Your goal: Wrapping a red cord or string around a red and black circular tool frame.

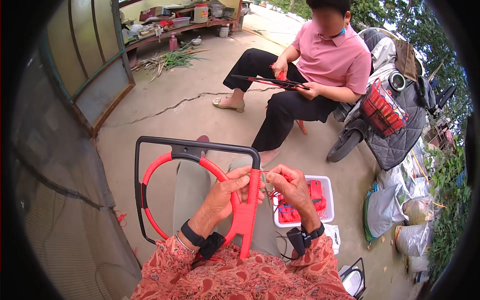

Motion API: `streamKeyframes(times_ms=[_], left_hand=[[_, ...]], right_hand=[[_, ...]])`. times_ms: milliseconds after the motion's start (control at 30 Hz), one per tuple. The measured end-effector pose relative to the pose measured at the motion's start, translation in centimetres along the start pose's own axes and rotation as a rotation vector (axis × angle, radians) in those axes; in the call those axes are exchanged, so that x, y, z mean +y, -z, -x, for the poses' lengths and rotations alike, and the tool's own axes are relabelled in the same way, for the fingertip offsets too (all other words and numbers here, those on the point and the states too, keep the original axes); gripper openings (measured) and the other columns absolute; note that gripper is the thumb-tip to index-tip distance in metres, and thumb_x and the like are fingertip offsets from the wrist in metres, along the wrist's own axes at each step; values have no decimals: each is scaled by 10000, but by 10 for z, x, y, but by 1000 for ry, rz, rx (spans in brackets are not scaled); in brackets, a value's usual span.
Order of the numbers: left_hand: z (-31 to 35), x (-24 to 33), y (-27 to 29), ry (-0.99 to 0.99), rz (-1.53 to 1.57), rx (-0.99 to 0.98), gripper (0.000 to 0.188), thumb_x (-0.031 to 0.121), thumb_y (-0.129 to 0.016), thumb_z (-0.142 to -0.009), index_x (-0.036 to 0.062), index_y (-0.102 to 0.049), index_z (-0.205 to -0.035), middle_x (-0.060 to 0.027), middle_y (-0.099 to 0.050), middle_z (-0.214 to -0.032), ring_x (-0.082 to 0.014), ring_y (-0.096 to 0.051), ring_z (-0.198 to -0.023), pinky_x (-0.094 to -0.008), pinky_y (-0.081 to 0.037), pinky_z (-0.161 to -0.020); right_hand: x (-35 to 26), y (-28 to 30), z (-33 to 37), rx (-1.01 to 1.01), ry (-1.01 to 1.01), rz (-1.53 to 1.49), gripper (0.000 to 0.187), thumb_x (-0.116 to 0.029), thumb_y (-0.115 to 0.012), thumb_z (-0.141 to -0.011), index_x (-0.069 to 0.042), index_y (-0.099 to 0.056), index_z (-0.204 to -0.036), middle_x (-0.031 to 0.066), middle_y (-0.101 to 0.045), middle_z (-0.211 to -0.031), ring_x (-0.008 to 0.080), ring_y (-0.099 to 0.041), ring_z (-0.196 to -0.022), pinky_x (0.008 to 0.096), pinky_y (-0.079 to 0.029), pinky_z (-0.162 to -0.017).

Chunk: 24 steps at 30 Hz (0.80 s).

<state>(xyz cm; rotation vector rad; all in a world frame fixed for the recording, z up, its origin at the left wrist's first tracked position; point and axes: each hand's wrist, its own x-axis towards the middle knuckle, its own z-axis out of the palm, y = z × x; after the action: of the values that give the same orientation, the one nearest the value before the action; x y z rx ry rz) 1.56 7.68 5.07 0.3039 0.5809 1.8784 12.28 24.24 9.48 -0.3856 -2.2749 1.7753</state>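
A black rectangular frame [210, 146] with a ring set inside it leans across my lap. Red cord is wound tightly round much of the ring [159, 164] and along the frame's right side bar. My left hand [220, 200] grips that wrapped bar, thumb on top, fingers partly hidden behind it. To the right of the bar, my right hand [295, 194] pinches a strand of red cord [265, 172] that runs from the bar's upper end. Beyond that hand sits a white plastic basin [328, 200] holding red cord and a red box-like item.
A person [332, 65] in a pink shirt sits opposite, holding a similar black frame [272, 81] and red cord. A parked two-wheeler with a red basket [382, 110] and filled sacks [382, 210] stand right. Another frame [355, 277] lies lower right; a metal door [87, 55] stands left.
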Motion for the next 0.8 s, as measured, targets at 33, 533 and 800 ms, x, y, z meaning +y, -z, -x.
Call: streamKeyframes(times_ms=[33,533,800], left_hand=[[1,1,-2,-14,-12,6,336,148,-528,-932,-5,-476,-1226,-213,-619,-1036,-329,-665,-863,-455,-569,-780],[6,-11,-7,-74,-4,91,324,128,-589,-898,44,-507,-1201,-225,-632,-963,-338,-656,-787,-437,-571,-691],[4,-13,-12,-45,-75,238,354,134,-634,-874,30,-511,-1189,-219,-640,-936,-330,-661,-742,-433,-574,-656]], right_hand=[[1,3,-2,13,-29,25,212,-208,-606,-897,-17,-643,-813,-35,-530,-619,36,-461,-571,220,-387,-516],[32,-3,-5,8,-57,-226,217,-196,-618,-881,-10,-617,-771,-39,-508,-623,39,-432,-555,219,-344,-492],[11,2,8,-1,-26,-284,205,-185,-609,-887,-15,-613,-773,-47,-486,-595,35,-398,-499,217,-310,-449]])
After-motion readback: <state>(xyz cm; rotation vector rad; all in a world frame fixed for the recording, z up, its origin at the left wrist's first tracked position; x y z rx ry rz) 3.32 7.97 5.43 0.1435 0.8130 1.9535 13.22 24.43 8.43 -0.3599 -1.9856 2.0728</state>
